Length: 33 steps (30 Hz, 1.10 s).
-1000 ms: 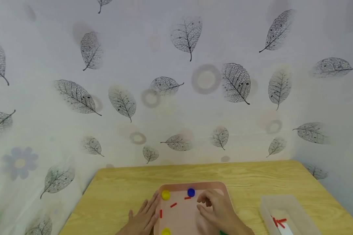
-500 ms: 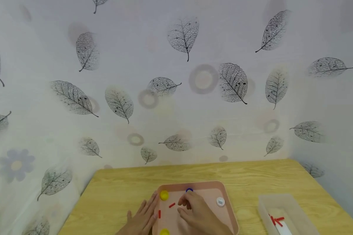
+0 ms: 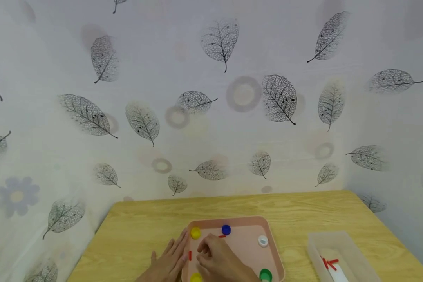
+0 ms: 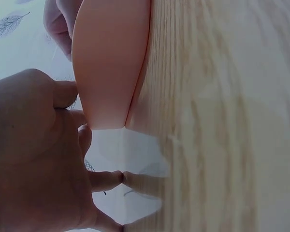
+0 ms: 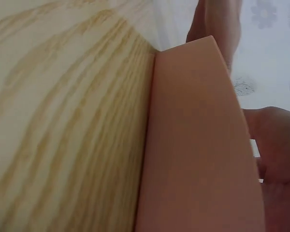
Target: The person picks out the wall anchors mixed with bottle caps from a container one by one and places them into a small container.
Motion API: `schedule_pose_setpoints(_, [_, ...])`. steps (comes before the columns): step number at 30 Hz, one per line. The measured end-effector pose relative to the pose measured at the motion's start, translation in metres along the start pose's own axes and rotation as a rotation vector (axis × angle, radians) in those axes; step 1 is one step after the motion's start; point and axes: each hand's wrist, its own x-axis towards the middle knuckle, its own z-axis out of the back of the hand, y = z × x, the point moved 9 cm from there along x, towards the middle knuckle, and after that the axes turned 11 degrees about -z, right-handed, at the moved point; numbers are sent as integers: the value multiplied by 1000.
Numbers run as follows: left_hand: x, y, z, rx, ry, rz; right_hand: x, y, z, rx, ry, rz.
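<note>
A shallow pink tray (image 3: pixel 244 222) lies on the table. My left hand (image 3: pixel 166 261) rests on its left side, fingers extended; in the left wrist view the left hand (image 4: pixel 34 140) has fingertips at the tray wall (image 4: pixel 108 63). My right hand (image 3: pixel 216 260) is over the tray's left half, fingers bent toward the thumb; I cannot tell whether it holds anything. Short red sticks lie beside the blue cap (image 3: pixel 226 230) and by the left wall, the latter red stick (image 3: pixel 190 255) near both hands. The right wrist view shows mainly the tray's outer wall (image 5: pixel 193 140).
Round caps sit around the tray: a yellow cap (image 3: pixel 195 233) at back left, another yellow cap (image 3: pixel 196 277) at front left, a white cap (image 3: pixel 263 241) at right and a green cap (image 3: pixel 266 275) at front right. A translucent bin (image 3: pixel 356 256) holds several red sticks (image 3: pixel 330 263).
My right hand has moved left across the tray, uncovering the white and green caps and covering the spot where a slanted red stick lay. The left hand stays at the tray's side.
</note>
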Motion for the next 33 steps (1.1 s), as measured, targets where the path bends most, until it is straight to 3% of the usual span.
schedule_pose_setpoints(10, [-2, 1, 3, -8, -2, -14, 12, 3, -14, -8, 2, -4])
schedule_pose_setpoints(20, [-1, 3, -1, 19, 8, -17, 22, -5, -26, -70, 2, -76])
schedule_pose_setpoints(33, [-1, 5, -2, 16, -12, -16, 24, 5, -29, -222, -68, 25])
